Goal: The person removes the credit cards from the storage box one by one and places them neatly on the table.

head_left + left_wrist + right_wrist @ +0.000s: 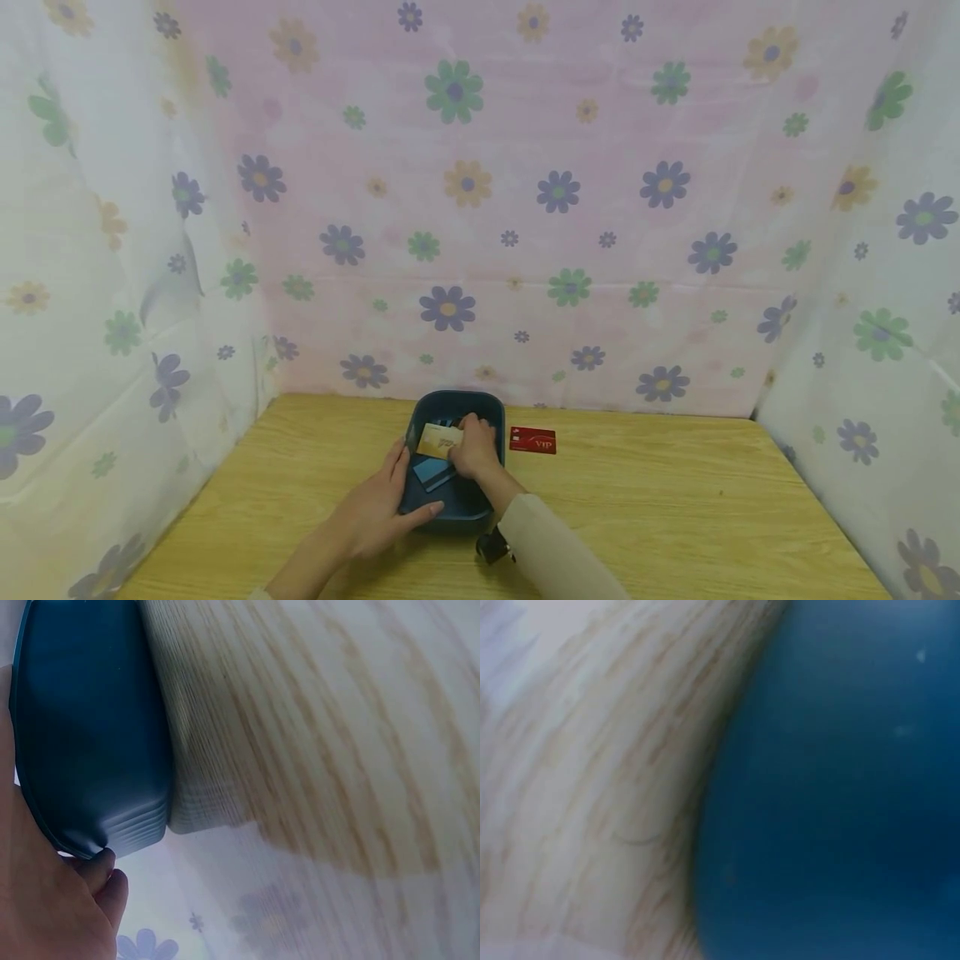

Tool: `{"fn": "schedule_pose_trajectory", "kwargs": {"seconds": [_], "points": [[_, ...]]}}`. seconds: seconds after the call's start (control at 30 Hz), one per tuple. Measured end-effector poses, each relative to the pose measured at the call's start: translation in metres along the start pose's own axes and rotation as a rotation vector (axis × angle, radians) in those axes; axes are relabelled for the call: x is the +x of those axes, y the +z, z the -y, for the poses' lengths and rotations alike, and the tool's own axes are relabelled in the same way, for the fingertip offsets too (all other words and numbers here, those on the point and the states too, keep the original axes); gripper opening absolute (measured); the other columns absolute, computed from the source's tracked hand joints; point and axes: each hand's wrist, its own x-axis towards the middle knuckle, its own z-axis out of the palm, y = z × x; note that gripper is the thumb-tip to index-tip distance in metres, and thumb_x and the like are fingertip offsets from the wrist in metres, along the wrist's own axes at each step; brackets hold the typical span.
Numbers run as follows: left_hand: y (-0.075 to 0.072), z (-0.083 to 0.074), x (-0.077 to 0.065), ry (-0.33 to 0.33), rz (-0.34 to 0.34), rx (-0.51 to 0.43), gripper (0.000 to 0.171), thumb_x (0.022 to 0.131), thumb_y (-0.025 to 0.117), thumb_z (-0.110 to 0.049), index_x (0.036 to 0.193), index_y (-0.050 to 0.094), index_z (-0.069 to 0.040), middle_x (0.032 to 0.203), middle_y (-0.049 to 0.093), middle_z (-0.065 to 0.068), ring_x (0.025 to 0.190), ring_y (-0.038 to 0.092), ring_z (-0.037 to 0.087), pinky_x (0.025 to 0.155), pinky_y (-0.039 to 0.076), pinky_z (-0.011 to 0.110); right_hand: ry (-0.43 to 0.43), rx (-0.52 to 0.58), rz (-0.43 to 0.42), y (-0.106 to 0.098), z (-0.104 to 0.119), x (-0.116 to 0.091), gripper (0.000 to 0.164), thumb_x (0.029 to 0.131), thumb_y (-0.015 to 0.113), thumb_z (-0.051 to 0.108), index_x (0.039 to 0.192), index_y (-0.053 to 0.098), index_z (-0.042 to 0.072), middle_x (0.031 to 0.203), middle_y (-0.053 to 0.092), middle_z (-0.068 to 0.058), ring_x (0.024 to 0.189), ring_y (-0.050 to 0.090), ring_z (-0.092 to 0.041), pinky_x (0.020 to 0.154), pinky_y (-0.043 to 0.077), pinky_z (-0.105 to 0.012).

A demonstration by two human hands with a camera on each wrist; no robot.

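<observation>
A dark blue plastic bin [480, 400] stands on the table. My left hand [375, 508] holds it at the near left, fingers along the left side and thumb over the near rim. In the left wrist view, curled fingers [109, 889] meet the bin's rim [45, 836]. My right hand [477, 446] reaches inside the bin, pinching the right edge of a gold card [437, 440]. Below that card lies a blue card with a dark stripe [433, 473]. The right wrist view shows only the bin's outer wall [825, 787] and tabletop, with the hand out of sight.
A red VIP card [533, 440] lies on the wooden table [660, 500] just right of the bin. Flower-patterned cloth [510, 208] hangs behind and at both sides. A small black device [492, 546] sits at the right wrist.
</observation>
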Motion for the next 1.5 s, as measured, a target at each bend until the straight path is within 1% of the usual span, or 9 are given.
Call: {"fn": "schedule_pose_trajectory", "kwargs": {"seconds": [0.1, 0.23, 0.43, 0.53, 0.67, 0.9, 1.17, 1.37, 1.5], "points": [[-0.001, -0.002, -0.001, 0.001, 0.000, -0.002, 0.112, 0.090, 0.052, -0.079, 0.162, 0.020, 0.001, 0.171, 0.011, 0.015, 0.141, 0.045, 0.040, 0.105, 0.046, 0.055, -0.005, 0.006, -0.007, 0.001, -0.001, 0.001, 0.034, 0.082, 0.073, -0.002, 0.114, 0.061, -0.002, 0.106, 0.058, -0.018, 0.097, 0.053, -0.034, 0.089, 0.047, -0.050], [-0.002, -0.004, -0.001, 0.002, 0.001, -0.009, 0.112, 0.090, 0.053, -0.079, 0.162, 0.021, 0.002, 0.171, 0.011, 0.016, 0.140, 0.046, 0.040, 0.104, 0.047, 0.055, -0.012, 0.048, -0.021, 0.000, 0.000, 0.001, 0.033, 0.081, 0.067, -0.008, 0.112, 0.062, 0.001, 0.105, 0.060, -0.016, 0.092, 0.056, -0.029, 0.085, 0.051, -0.048], [-0.001, -0.003, -0.001, 0.002, -0.001, -0.002, 0.112, 0.090, 0.052, -0.079, 0.162, 0.020, 0.001, 0.171, 0.010, 0.016, 0.142, 0.045, 0.040, 0.105, 0.046, 0.054, -0.093, 0.131, -0.058, -0.001, 0.004, -0.001, 0.031, 0.088, 0.056, -0.013, 0.116, 0.064, -0.001, 0.113, 0.065, -0.019, 0.094, 0.059, -0.028, 0.084, 0.052, -0.047], [-0.001, -0.002, -0.001, 0.005, -0.003, -0.004, 0.111, 0.091, 0.053, -0.078, 0.162, 0.020, 0.002, 0.171, 0.011, 0.016, 0.141, 0.046, 0.040, 0.105, 0.046, 0.054, -0.133, 0.156, -0.072, -0.001, 0.005, -0.002, 0.028, 0.091, 0.055, -0.013, 0.115, 0.064, -0.003, 0.114, 0.066, -0.022, 0.096, 0.060, -0.029, 0.087, 0.052, -0.048], [0.000, -0.001, -0.001, -0.002, 0.003, -0.007, 0.112, 0.090, 0.053, -0.078, 0.162, 0.020, 0.002, 0.171, 0.010, 0.015, 0.139, 0.048, 0.040, 0.103, 0.048, 0.054, -0.139, 0.176, -0.075, -0.002, 0.005, -0.004, 0.027, 0.092, 0.055, -0.012, 0.116, 0.065, -0.004, 0.114, 0.065, -0.021, 0.096, 0.059, -0.028, 0.087, 0.052, -0.046], [0.001, -0.001, 0.000, -0.010, 0.002, -0.011, 0.113, 0.090, 0.053, -0.079, 0.162, 0.020, 0.000, 0.171, 0.010, 0.015, 0.140, 0.047, 0.040, 0.103, 0.048, 0.055, -0.118, 0.251, -0.045, -0.003, 0.004, -0.004, 0.029, 0.093, 0.053, -0.015, 0.119, 0.063, -0.008, 0.115, 0.062, -0.024, 0.083, 0.062, -0.028, 0.064, 0.057, -0.036], [0.000, -0.002, 0.000, -0.003, 0.003, -0.021, 0.111, 0.091, 0.053, -0.076, 0.162, 0.019, 0.001, 0.171, 0.008, 0.016, 0.141, 0.045, 0.041, 0.105, 0.046, 0.055, -0.129, 0.196, -0.091, -0.004, 0.007, -0.001, 0.031, 0.089, 0.056, -0.015, 0.116, 0.065, -0.003, 0.111, 0.064, -0.017, 0.094, 0.058, -0.026, 0.085, 0.052, -0.043], [-0.002, -0.003, 0.000, 0.004, -0.001, -0.023, 0.111, 0.091, 0.054, -0.076, 0.162, 0.019, 0.002, 0.171, 0.008, 0.016, 0.141, 0.044, 0.041, 0.105, 0.046, 0.055, -0.131, 0.202, -0.078, -0.007, 0.010, -0.001, 0.031, 0.090, 0.057, -0.014, 0.117, 0.065, -0.002, 0.113, 0.064, -0.017, 0.097, 0.059, -0.027, 0.086, 0.053, -0.044], [-0.002, -0.005, -0.001, 0.005, 0.008, -0.031, 0.111, 0.092, 0.054, -0.076, 0.161, 0.020, 0.004, 0.171, 0.008, 0.017, 0.142, 0.043, 0.041, 0.106, 0.045, 0.055, -0.162, 0.209, -0.067, -0.014, 0.013, -0.002, 0.032, 0.088, 0.059, -0.015, 0.117, 0.065, -0.003, 0.114, 0.066, -0.018, 0.096, 0.061, -0.028, 0.084, 0.054, -0.042]]}}
